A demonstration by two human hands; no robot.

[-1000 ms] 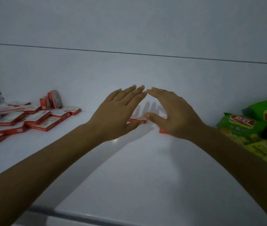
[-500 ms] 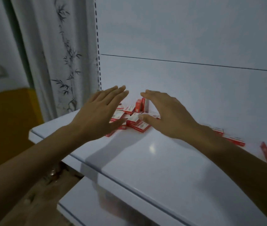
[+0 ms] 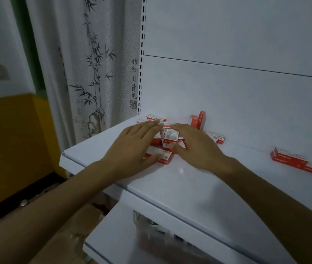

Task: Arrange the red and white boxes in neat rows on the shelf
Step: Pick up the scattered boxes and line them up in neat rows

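boxes [image 3: 170,137] | heaped between fingers [image 3: 147,128] | left hand [image 3: 132,149], right hand [image 3: 197,149] spread

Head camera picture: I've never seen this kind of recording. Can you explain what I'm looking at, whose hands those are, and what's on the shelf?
There is no machine here. A person wears a wide-angle camera on the head, so the one picture looks forward and down along their own arms. The left hand and the right hand reach with straight fingers to either side of a jumbled pile of red and white boxes at the left end of a white shelf. Neither hand grips a box. Some upright boxes stand by the back panel, and a line of boxes lies further right. A bamboo-print curtain hangs beside the shelf.
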